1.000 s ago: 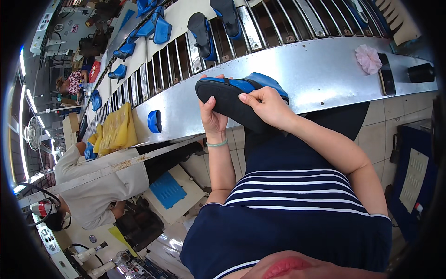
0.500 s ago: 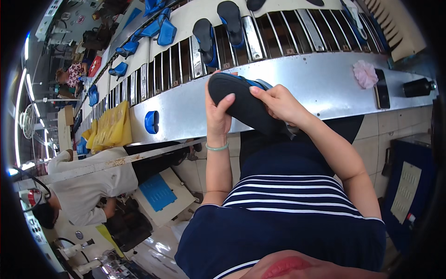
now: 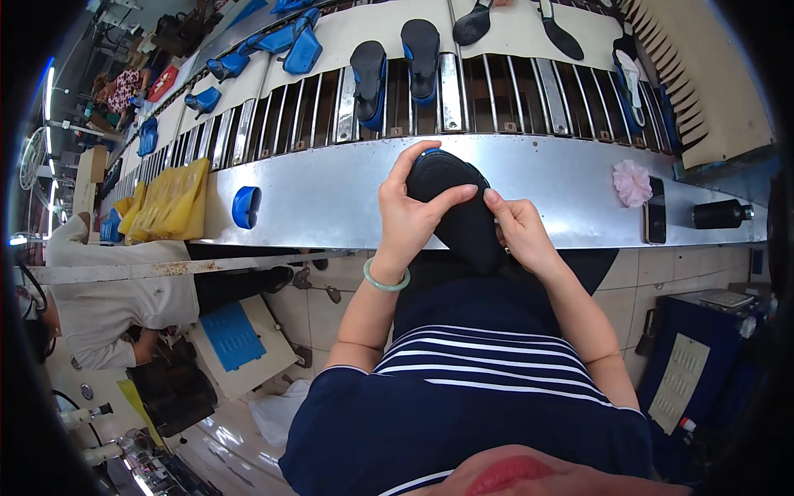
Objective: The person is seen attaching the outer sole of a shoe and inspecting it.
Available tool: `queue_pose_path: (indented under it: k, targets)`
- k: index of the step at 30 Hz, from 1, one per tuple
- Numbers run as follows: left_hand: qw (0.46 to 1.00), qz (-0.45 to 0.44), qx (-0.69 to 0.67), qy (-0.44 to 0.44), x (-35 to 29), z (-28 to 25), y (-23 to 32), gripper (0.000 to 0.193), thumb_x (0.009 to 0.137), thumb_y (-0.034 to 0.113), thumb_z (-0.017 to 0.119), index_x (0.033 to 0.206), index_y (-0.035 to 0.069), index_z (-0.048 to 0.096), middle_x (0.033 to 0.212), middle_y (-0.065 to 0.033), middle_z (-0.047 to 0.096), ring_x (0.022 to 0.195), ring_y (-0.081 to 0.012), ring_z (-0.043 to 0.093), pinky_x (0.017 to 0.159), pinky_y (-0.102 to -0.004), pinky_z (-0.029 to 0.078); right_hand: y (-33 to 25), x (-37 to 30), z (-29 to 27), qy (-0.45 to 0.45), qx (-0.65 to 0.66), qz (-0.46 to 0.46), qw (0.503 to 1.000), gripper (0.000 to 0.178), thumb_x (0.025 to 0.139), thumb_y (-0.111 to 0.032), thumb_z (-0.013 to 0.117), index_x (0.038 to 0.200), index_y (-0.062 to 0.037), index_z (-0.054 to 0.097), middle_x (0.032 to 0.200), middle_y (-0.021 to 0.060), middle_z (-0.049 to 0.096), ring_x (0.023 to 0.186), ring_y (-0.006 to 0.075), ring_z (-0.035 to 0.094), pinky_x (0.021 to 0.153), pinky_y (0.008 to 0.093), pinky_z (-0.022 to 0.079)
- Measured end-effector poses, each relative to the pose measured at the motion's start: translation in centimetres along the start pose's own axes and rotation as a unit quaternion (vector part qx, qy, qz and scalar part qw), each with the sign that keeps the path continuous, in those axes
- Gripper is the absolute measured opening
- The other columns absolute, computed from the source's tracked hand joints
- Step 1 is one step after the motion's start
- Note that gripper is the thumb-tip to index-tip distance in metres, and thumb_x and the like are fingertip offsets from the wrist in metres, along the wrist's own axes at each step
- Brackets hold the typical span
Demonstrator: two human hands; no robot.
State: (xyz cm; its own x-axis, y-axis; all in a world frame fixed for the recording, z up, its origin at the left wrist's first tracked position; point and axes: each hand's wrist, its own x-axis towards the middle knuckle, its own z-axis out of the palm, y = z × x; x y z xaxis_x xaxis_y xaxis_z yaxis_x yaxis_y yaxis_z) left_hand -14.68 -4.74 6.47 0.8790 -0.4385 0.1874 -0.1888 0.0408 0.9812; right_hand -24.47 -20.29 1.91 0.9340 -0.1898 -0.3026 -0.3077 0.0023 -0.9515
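A shoe (image 3: 459, 227) with a black sole and a bit of blue upper is held sole-up in front of me, above the edge of the metal ledge (image 3: 322, 186). Wrapped around its left side is my left hand (image 3: 409, 211), thumb pressed flat across the sole and fingers behind the broad end. My right hand (image 3: 523, 233) grips the opposite edge with its thumb on the rim. Its other fingers are partly hidden behind the shoe. Two similar shoes, one (image 3: 368, 78) and another (image 3: 422, 59), lie sole-up on the conveyor beyond.
Metal slats (image 3: 513, 95) cross the conveyor. Left on the ledge are a blue band-like piece (image 3: 246, 207) and yellow bags (image 3: 178, 202). A pink ruffled item (image 3: 633, 183), phone (image 3: 654, 211) and black bottle (image 3: 719, 214) lie right. A co-worker (image 3: 124, 289) sits left; a blue cabinet (image 3: 703, 347) stands right.
The shoe has turned more upright, its broad end swinging right. My left thumb has slid across the sole, and my right hand has moved lower along the edge. More sandals show on the conveyor.
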Motion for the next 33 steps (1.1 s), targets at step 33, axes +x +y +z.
queue_pose_path:
  k: [33]
  targets:
    - [0.900,-0.159,-0.393,-0.105,6.9,-8.1,-4.1,0.048,0.103,0.025,0.037,0.141,-0.004,0.040,0.132,-0.0159,0.054,0.120,-0.0256,0.057,0.098,-0.0388,0.049,-5.6,10.5,-3.0,-0.161,0.044,0.071,0.983,0.029,0.085,-0.025,0.076,0.090,0.0035,0.071,0.074,0.0065,0.067,0.058,0.0101,0.061,0.052,0.0204,0.048]
